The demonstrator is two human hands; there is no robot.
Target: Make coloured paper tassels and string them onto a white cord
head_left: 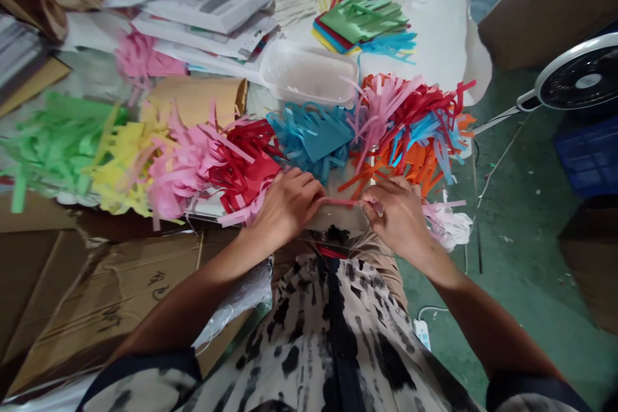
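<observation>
Pink paper strip (pixel 338 202) spans the gap between the two hands, which stay apart: left hand (pixel 287 207) curled closed over one end, right hand (pixel 396 224) pinching the other. Both ends are hidden in the grip. Red fringed paper (pixel 246 167) and orange fringed paper (pixel 410 164) lie just beyond.

No wording can be read with certainty. On the flattened brown cardboard (pixel 120 299) at lower left, dark handwritten marks (pixel 157 284) appear in a few short groups, possibly characters, but they are too skewed and blurred to make out. The stacked white printed sheets (pixel 207 6) at the top carry grey and coloured printing (pixel 253 45), also illegible.
</observation>
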